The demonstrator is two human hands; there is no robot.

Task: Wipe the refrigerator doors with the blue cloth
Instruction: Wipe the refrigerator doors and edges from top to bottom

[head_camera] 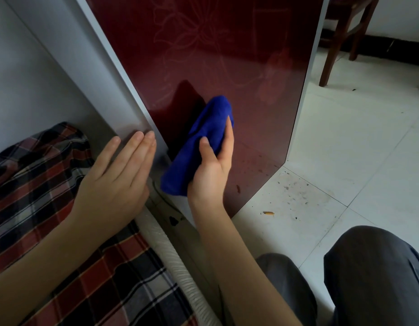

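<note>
My right grip holds the bunched blue cloth, pressing it low on the dark red refrigerator door. My left grip lies wide, fingers straight, flat against the grey side panel.

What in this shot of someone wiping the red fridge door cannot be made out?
Head view: the refrigerator door under the blue cloth, covered by it and the right hand gripping it.
Head view: the door's upper part, cut off by the top edge.
Head view: the wooden chair, only legs show.
Head view: the yellowish scrap on the floor, too small to identify.
</note>
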